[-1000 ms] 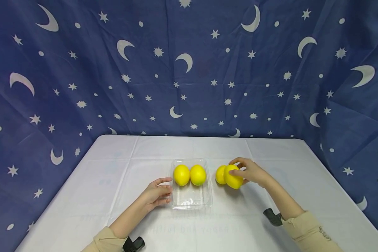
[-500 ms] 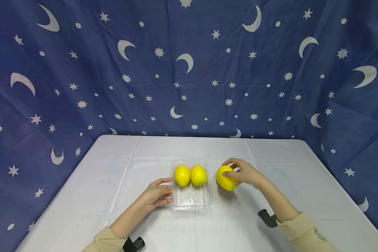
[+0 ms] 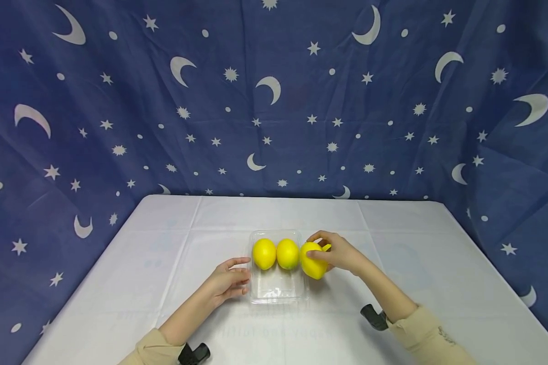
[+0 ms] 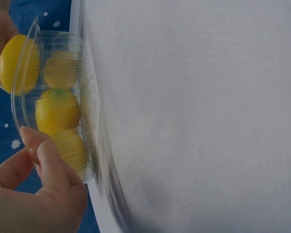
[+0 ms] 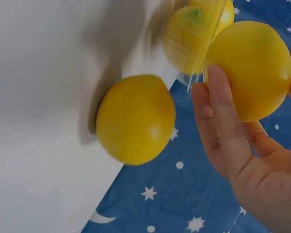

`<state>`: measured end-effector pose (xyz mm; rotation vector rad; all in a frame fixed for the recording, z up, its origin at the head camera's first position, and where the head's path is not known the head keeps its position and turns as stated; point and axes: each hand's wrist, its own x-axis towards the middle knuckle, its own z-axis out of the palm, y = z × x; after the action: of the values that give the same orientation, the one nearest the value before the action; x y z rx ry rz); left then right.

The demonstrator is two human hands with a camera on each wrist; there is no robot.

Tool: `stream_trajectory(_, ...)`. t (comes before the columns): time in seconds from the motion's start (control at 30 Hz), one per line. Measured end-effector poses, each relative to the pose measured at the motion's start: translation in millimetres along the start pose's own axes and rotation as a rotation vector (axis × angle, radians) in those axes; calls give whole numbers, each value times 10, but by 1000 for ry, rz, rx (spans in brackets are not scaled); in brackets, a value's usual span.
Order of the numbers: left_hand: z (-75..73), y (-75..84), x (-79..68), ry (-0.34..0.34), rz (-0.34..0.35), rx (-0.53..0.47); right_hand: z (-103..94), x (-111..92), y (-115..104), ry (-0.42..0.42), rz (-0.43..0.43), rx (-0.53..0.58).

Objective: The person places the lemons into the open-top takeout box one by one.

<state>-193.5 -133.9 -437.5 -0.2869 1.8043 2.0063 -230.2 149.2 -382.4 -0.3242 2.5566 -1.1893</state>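
My right hand [image 3: 340, 251] holds a yellow lemon [image 3: 314, 261] at the right rim of a clear plastic container [image 3: 278, 294], its fingers round the fruit. Inside the container, two lemons [image 3: 264, 254] sit side by side at the far end. Another lemon [image 5: 136, 119] lies on the table beside the right hand; in the head view that hand mostly hides it. My left hand [image 3: 230, 281] rests at the container's left side, fingers spread and touching its edge. From the left wrist, the fingertips [image 4: 31, 136] show right at the clear rim.
A white cloth covers the table [image 3: 201, 218]. Behind and around it hangs a dark blue curtain [image 3: 297, 101] with moons and stars. Black wrist cameras [image 3: 375, 317] sit below both beige sleeves [image 3: 422, 334].
The right hand has carried its lemon leftward from above the other loose lemon to the container's right rim. My left hand and the container have stayed in place.
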Motion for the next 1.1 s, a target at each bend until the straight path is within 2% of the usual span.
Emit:
stream_trajectory(0.23,-1,7,-3,-5,0,-1,98,12,-73,-15,4,18)
stream_trajectory(0.43,-6,2,4,-3,-1,-10,162,22,-141,-58,-38,25)
stream_trajectory(0.57,2,-1,17,1,-4,-9,200,30,-181,-55,-41,29)
stream_trajectory(0.77,8,2,14,13,-1,-8,283,45,-228,-81,-96,33)
stream_trajectory(1.1,1,-10,10,0,2,-12,492,102,-301,-52,-99,20)
